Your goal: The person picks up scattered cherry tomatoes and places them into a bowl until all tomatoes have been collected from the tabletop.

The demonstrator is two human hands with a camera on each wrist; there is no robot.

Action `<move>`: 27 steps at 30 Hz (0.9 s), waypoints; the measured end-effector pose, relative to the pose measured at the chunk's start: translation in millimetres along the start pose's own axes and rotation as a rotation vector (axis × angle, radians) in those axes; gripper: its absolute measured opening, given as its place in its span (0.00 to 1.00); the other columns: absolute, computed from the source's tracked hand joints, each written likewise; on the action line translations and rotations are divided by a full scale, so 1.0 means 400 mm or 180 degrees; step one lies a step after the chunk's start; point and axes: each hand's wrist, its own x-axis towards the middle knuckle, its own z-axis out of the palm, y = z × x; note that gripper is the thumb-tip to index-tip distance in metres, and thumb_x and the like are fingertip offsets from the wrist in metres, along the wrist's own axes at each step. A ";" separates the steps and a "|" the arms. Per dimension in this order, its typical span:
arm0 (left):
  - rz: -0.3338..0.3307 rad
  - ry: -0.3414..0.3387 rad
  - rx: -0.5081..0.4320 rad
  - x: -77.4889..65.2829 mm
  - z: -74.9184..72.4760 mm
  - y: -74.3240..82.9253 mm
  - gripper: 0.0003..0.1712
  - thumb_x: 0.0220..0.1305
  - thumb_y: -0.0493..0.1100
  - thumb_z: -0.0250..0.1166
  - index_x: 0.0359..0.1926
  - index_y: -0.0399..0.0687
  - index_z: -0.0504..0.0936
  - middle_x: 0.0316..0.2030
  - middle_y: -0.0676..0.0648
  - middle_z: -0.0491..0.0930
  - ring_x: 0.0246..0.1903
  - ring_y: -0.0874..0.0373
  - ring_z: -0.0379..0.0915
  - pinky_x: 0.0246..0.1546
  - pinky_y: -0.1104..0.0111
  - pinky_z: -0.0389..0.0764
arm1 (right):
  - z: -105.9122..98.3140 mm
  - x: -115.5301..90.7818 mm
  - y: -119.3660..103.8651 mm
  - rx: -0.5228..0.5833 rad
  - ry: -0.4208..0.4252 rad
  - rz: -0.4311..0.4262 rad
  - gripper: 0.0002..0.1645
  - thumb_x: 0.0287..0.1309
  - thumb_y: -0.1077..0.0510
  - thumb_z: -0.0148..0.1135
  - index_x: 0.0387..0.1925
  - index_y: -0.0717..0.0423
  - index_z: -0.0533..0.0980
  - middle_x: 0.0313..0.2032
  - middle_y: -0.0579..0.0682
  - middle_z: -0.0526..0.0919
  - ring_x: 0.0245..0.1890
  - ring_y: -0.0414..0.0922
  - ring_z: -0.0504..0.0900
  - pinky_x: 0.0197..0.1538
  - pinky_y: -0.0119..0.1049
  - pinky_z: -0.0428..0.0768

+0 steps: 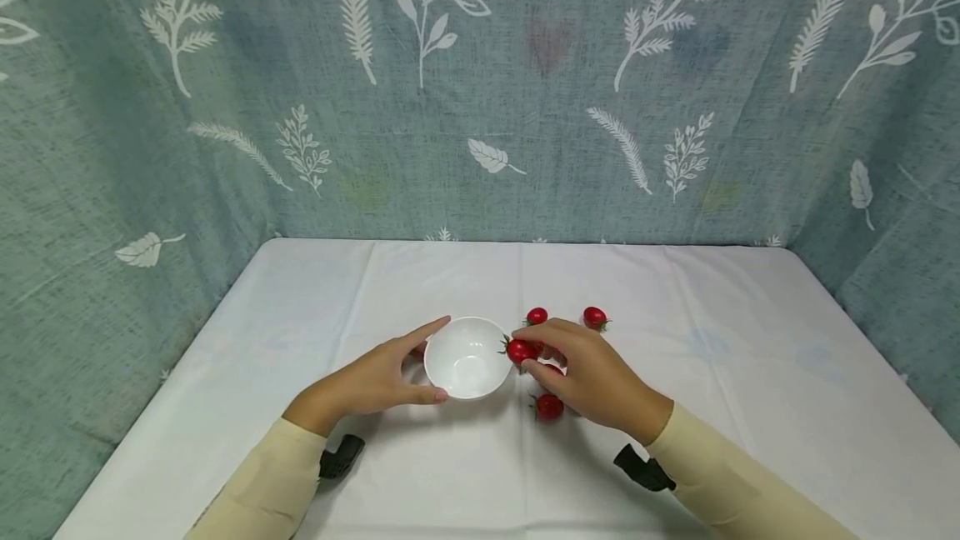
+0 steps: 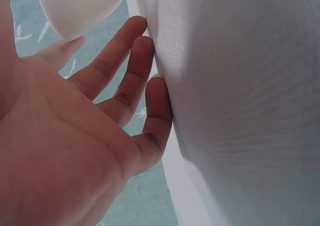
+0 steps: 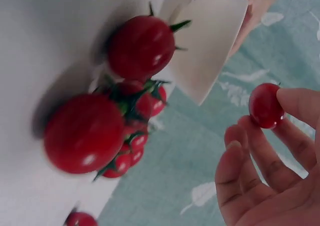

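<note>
A small white bowl (image 1: pixel 467 358) stands on the white cloth. My left hand (image 1: pixel 378 377) holds its left side, thumb at the near rim and index finger at the far rim. In the left wrist view the other fingers (image 2: pixel 157 103) are spread by the cloth, below the bowl (image 2: pixel 82 8). A red cherry tomato (image 3: pixel 265 106) with a green stem is pinched between thumb and fingers of my right hand (image 1: pixel 588 369), close to the bowl's right rim. Beneath and around that hand lie several more cherry tomatoes (image 1: pixel 549 407), some partly hidden by it.
One loose tomato (image 1: pixel 595 318) lies farther back to the right, another (image 1: pixel 536 316) behind the right hand. White cloth (image 1: pixel 420 473) covers the table. A leaf-patterned green-blue curtain (image 1: pixel 480 107) hangs behind and at both sides. Each wrist carries a black device (image 1: pixel 643 469).
</note>
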 end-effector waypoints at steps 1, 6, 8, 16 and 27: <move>-0.0007 0.0000 0.0001 0.000 0.000 -0.001 0.59 0.51 0.60 0.77 0.79 0.65 0.53 0.51 0.53 0.79 0.57 0.56 0.72 0.65 0.45 0.65 | 0.004 0.007 -0.004 0.0000 -0.0017 -0.0016 0.22 0.61 0.57 0.70 0.57 0.47 0.80 0.45 0.39 0.83 0.38 0.38 0.79 0.42 0.34 0.82; 0.0038 -0.0023 -0.0024 0.001 0.000 -0.006 0.59 0.51 0.60 0.77 0.79 0.63 0.53 0.52 0.54 0.80 0.56 0.57 0.73 0.65 0.46 0.65 | 0.024 0.041 -0.017 -0.0019 -0.0147 0.0001 0.22 0.62 0.56 0.69 0.58 0.47 0.79 0.43 0.39 0.83 0.34 0.38 0.77 0.36 0.28 0.78; 0.0077 -0.0036 -0.0040 0.001 0.000 -0.008 0.60 0.51 0.61 0.77 0.79 0.62 0.53 0.52 0.55 0.80 0.56 0.57 0.73 0.65 0.46 0.65 | 0.035 0.052 -0.018 -0.0043 -0.0215 0.0049 0.22 0.63 0.55 0.69 0.58 0.47 0.79 0.45 0.40 0.83 0.33 0.41 0.78 0.35 0.27 0.77; 0.0249 -0.0081 -0.0122 0.004 -0.003 -0.010 0.61 0.49 0.62 0.78 0.79 0.61 0.54 0.50 0.57 0.80 0.58 0.58 0.71 0.68 0.45 0.60 | 0.085 0.094 -0.013 -0.0318 -0.0429 0.0160 0.20 0.62 0.53 0.68 0.56 0.46 0.81 0.47 0.43 0.85 0.40 0.41 0.82 0.39 0.32 0.80; 0.0298 -0.0095 -0.0157 0.005 -0.003 -0.008 0.60 0.50 0.61 0.78 0.79 0.60 0.54 0.53 0.57 0.79 0.57 0.58 0.72 0.69 0.46 0.60 | 0.122 0.118 -0.004 -0.0223 -0.0588 0.0260 0.17 0.59 0.56 0.70 0.51 0.50 0.83 0.44 0.43 0.88 0.47 0.42 0.85 0.48 0.37 0.82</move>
